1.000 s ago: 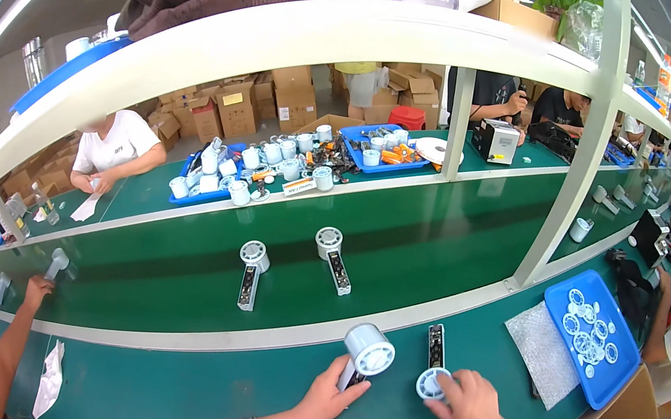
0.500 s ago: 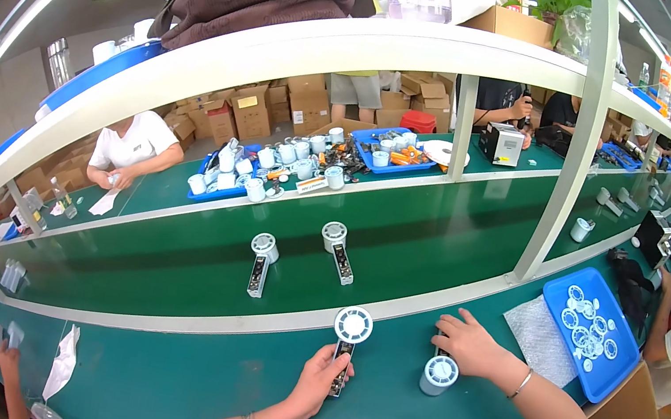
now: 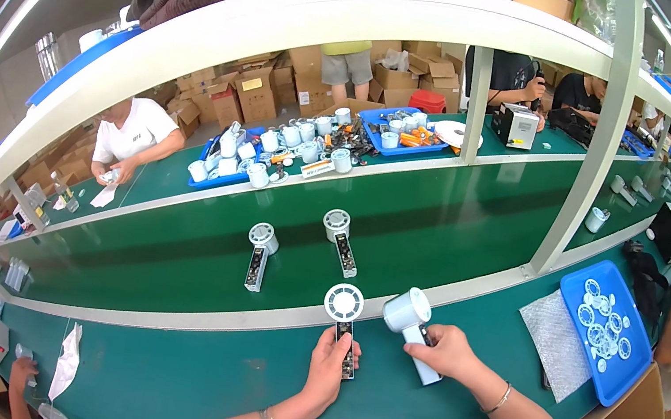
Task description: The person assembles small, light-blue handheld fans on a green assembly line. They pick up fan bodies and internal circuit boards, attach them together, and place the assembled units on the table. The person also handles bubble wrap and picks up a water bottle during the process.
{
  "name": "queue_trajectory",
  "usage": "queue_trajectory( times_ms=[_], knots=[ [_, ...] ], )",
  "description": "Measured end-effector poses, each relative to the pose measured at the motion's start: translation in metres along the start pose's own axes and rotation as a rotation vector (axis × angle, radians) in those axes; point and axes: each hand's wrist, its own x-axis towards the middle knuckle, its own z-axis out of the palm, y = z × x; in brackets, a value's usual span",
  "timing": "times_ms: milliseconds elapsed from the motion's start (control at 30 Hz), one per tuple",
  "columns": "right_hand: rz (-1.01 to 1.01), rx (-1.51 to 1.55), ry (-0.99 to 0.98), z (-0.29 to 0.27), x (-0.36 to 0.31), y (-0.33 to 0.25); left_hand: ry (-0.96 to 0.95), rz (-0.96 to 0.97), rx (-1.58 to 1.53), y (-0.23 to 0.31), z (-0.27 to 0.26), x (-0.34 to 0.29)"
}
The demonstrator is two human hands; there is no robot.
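Observation:
My left hand is closed around the open-fronted handle of a white handheld fan. Its round slotted head faces up, and dark parts show inside the handle. To the right, my right hand grips a second white handheld fan by its handle, head tilted up and leftward. Beyond them, on the green belt, lie two more fans: one on the left and another a little farther off. Both have handles pointing toward me with inner parts exposed.
A blue tray of white rings stands at right beside bubble wrap. An upright post and the overhead shelf frame the belt. Across it, blue trays hold white fan heads. A white paper lies left. Co-workers sit around.
My right hand has lifted the second fan off the table and turned it, bringing it left toward the first. My left hand still holds its fan. The whole view has shifted slightly.

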Motion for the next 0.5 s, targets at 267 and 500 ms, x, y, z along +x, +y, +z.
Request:
queue_trajectory(
  times_ms=[267,500],
  knots=[
    [0.023,0.632,-0.146,0.033,-0.002,-0.007,0.024,0.005,0.0,-0.003,-0.005,-0.003],
    [-0.068,0.598,0.06,0.026,-0.003,-0.002,0.0,0.031,-0.004,-0.003,-0.003,-0.007]
  ],
)
